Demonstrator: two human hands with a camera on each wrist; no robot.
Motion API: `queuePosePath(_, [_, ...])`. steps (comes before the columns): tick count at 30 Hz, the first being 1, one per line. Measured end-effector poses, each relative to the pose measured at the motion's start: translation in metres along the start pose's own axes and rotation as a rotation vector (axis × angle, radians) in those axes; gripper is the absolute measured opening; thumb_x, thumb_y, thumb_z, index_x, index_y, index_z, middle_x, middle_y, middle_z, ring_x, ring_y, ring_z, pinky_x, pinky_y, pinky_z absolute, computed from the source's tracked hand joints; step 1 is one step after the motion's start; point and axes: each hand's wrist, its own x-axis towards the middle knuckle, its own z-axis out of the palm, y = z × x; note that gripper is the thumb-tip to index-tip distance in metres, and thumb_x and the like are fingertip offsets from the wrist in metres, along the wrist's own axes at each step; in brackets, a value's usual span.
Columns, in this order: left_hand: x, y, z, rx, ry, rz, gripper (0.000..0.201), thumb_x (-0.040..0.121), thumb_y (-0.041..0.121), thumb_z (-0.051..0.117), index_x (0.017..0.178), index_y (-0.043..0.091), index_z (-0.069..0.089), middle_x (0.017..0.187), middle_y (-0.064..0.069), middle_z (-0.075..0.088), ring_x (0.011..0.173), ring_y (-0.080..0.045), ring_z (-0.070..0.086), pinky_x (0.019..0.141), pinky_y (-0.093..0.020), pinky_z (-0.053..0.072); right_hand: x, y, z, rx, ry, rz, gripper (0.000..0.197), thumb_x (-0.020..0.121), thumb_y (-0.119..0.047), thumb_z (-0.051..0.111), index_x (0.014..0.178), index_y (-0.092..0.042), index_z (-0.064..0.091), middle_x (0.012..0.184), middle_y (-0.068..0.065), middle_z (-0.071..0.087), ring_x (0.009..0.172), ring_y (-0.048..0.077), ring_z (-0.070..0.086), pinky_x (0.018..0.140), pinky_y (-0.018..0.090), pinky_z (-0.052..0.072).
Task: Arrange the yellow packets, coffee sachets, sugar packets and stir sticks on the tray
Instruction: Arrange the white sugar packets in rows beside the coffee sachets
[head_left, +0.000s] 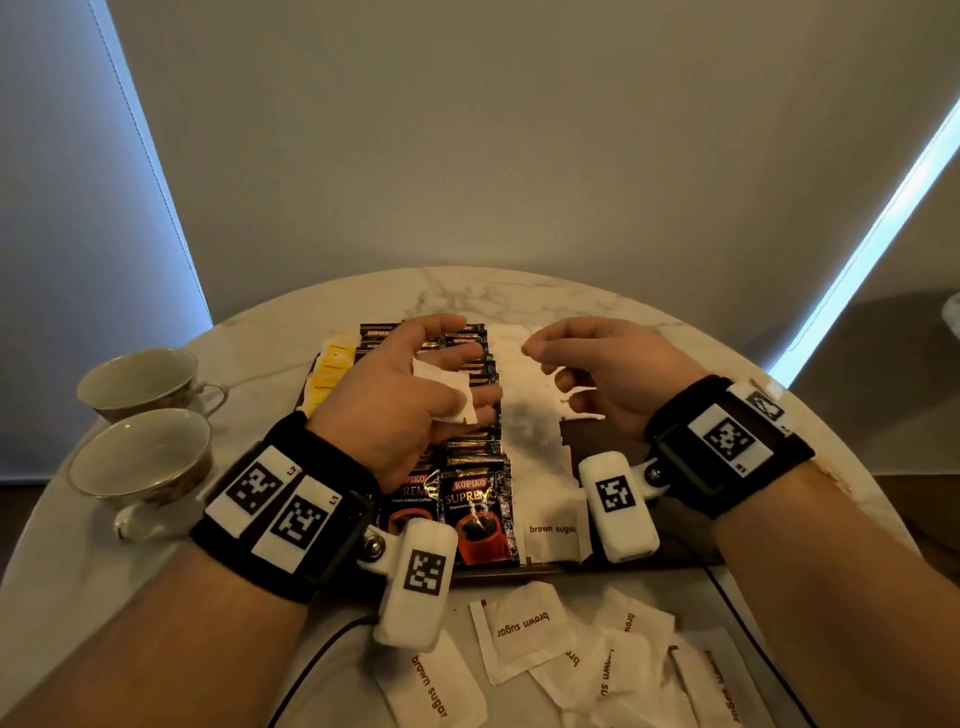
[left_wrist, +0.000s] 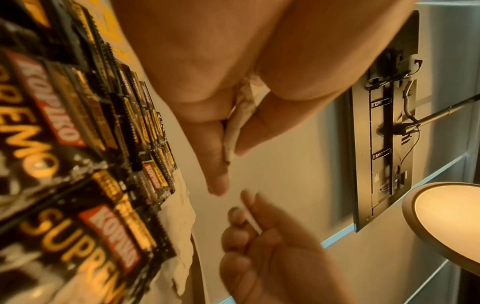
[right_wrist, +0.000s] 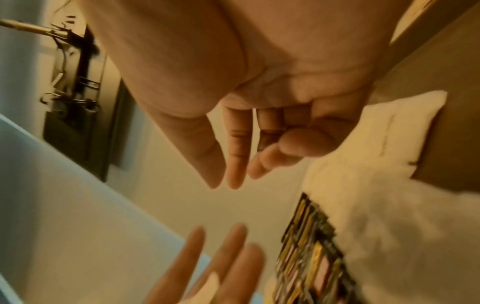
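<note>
A dark tray (head_left: 613, 439) on the marble table holds yellow packets (head_left: 332, 369) at its left. Beside them lie two columns of black Kopiko coffee sachets (head_left: 475, 499) (left_wrist: 78, 185), then a column of white brown-sugar packets (head_left: 535, 452) (right_wrist: 363, 164). My left hand (head_left: 467, 364) (left_wrist: 228, 164) hovers over the coffee sachets. It grips a few white sugar packets (head_left: 444, 395) (left_wrist: 233, 131) between thumb and fingers. My right hand (head_left: 545, 364) (right_wrist: 231, 181) hangs over the sugar column, fingers loosely curled, thumb and forefinger close together with nothing seen between them. No stir sticks are in view.
Several loose brown-sugar packets (head_left: 524, 629) lie on the table in front of the tray. Two teacups (head_left: 137, 382) (head_left: 140, 460) stand at the left edge. A dark cable (head_left: 322, 654) runs along the near side.
</note>
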Motion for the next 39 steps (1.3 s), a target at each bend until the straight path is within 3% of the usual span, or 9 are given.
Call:
queuePosePath(6, [-0.003,-0.001,0.005,0.031,-0.083,-0.066,0.090,0.093,-0.024,0.040,0.159,0.036,0.030,0.147,-0.006,0.058,0.101,-0.038,0.075,0.074,-0.045,0.065,-0.019,-0.013,0.030,-0.241,-0.112,-0.149,0.013,0.087,-0.028,0.079,0.096,-0.018,0.080,0.057,-0.017,0.061,0.051,-0.002,0.053,0.046,0.012,0.037])
queuePosePath(12, [0.002,-0.002,0.003,-0.015,-0.125,-0.041,0.085,0.092,-0.025,0.039,0.155,0.032,0.039,0.150,-0.008,0.053,0.122,-0.033,0.066,0.082,-0.050,0.063,-0.025,-0.006,0.034,-0.171,-0.185,-0.172,0.013,0.090,-0.009,0.074,0.098,0.002,0.075,0.068,-0.008,0.070,0.053,-0.003,0.058,0.049,0.009,0.042])
queuePosePath(15, [0.003,-0.003,0.000,0.055,-0.121,0.036,0.066,0.092,-0.021,0.047,0.141,0.022,0.052,0.128,-0.010,0.070,0.101,-0.025,0.073,0.068,-0.033,0.062,-0.021,0.001,0.033,-0.024,-0.112,-0.148,0.002,0.088,-0.010,0.075,0.089,-0.011,0.076,0.080,-0.004,0.073,0.065,0.009,0.055,0.058,0.025,0.043])
queuePosePath(18, [0.004,-0.004,-0.002,0.176,-0.027,0.148,0.040,0.087,-0.014,0.066,0.114,0.014,0.061,0.103,-0.011,0.078,0.095,-0.030,0.077,0.082,-0.044,0.062,-0.020,0.005,0.032,0.188,-0.109,-0.100,0.007,0.091,-0.006,0.070,0.086,-0.011,0.072,0.082,0.011,0.071,0.066,0.015,0.060,0.058,0.028,0.048])
queuePosePath(20, [0.004,-0.004,-0.004,0.217,0.037,0.210,0.031,0.084,-0.011,0.074,0.095,0.014,0.060,0.095,-0.015,0.078,0.093,-0.038,0.076,0.081,-0.044,0.061,-0.021,0.005,0.030,0.259,-0.104,-0.106,0.007,0.093,-0.005,0.067,0.089,-0.008,0.070,0.075,0.008,0.071,0.062,0.014,0.060,0.058,0.027,0.051])
queuePosePath(24, [-0.002,-0.001,-0.001,0.242,0.042,0.292,0.032,0.079,-0.004,0.082,0.077,0.017,0.057,0.099,-0.032,0.071,0.094,-0.051,0.071,0.082,-0.053,0.059,-0.020,0.007,0.033,0.331,-0.019,-0.163,0.008,0.094,-0.005,0.067,0.087,-0.009,0.071,0.072,0.005,0.067,0.060,0.013,0.056,0.055,0.027,0.051])
queuePosePath(31, [-0.008,0.003,0.002,0.415,0.017,0.313,0.025,0.082,0.000,0.081,0.095,0.021,0.082,0.099,-0.001,0.080,0.092,-0.027,0.077,0.087,-0.049,0.062,-0.025,0.008,0.036,0.299,-0.010,-0.235,0.010,0.091,-0.012,0.074,0.100,-0.008,0.072,0.083,0.002,0.073,0.071,0.013,0.067,0.060,0.028,0.054])
queuePosePath(35, [-0.009,0.004,0.000,0.446,0.078,0.321,0.025,0.080,0.007,0.086,0.098,0.023,0.082,0.095,0.004,0.080,0.091,-0.018,0.077,0.088,-0.046,0.063,-0.024,0.010,0.032,0.194,-0.105,-0.182,0.029,0.081,-0.006,0.081,0.109,-0.004,0.073,0.085,0.006,0.076,0.070,0.016,0.069,0.065,0.028,0.057])
queuePosePath(39, [-0.006,0.003,-0.002,0.485,0.116,0.302,0.029,0.081,0.003,0.082,0.097,0.027,0.083,0.094,0.006,0.081,0.090,-0.016,0.077,0.089,-0.045,0.062,-0.022,0.008,0.022,0.192,-0.075,-0.127,0.019,0.083,-0.007,0.079,0.101,-0.003,0.074,0.082,0.008,0.075,0.067,0.018,0.067,0.063,0.031,0.057])
